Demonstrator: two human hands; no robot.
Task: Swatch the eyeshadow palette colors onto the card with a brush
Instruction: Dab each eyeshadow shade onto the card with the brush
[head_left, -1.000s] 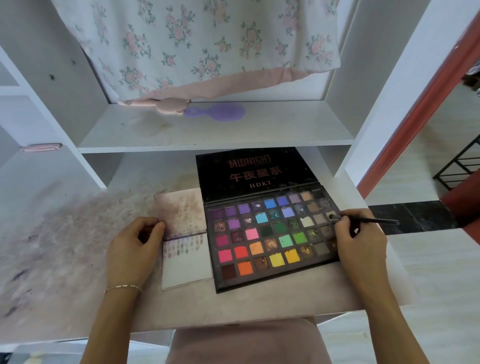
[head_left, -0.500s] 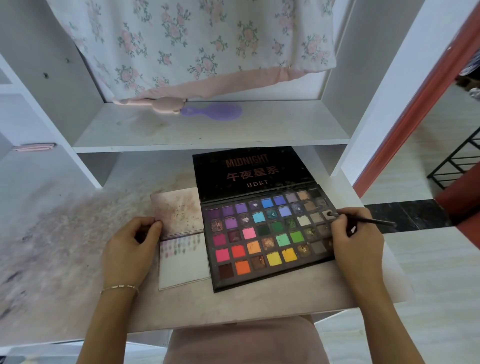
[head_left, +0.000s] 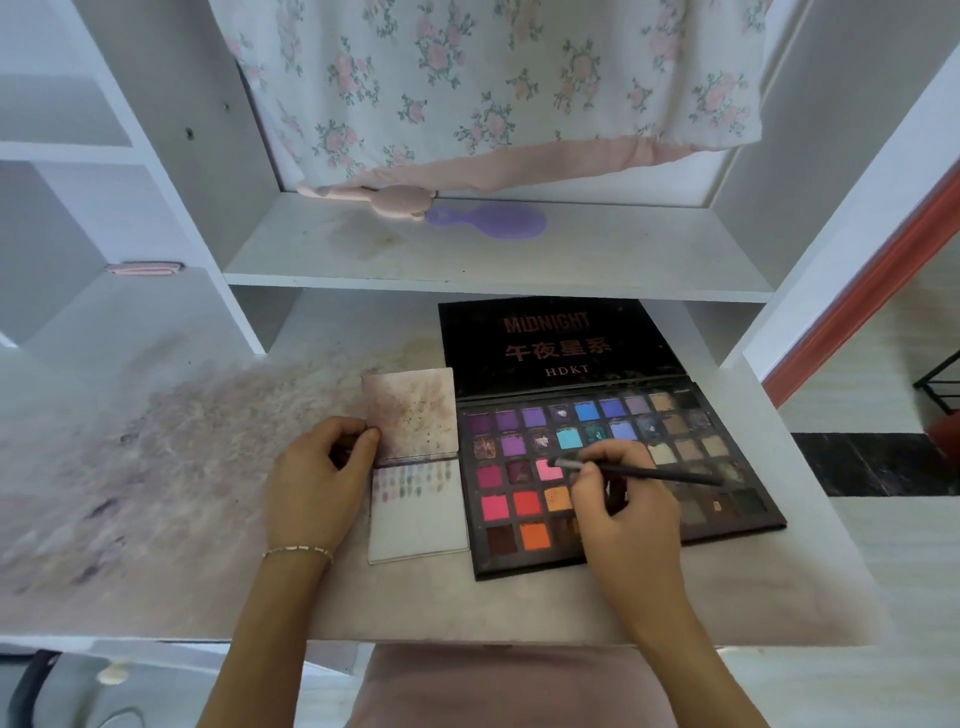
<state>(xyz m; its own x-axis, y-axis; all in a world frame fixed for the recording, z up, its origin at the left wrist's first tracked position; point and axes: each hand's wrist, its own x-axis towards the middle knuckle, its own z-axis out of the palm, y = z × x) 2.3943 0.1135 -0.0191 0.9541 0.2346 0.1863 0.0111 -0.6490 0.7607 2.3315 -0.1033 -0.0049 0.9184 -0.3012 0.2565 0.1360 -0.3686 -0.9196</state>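
Nearest us, our right hand pinches the brush, its tip over the pink pan of the palette. At nine o'clock from it, our left hand grips the left edge of the card, which lies on the desk touching the palette's left side, swatches along its upper half. We judge loose powder could drop while crossing other pans, muddying colours; a slack card grip could smear rows. Farther, a purple comb rests on the shelf.
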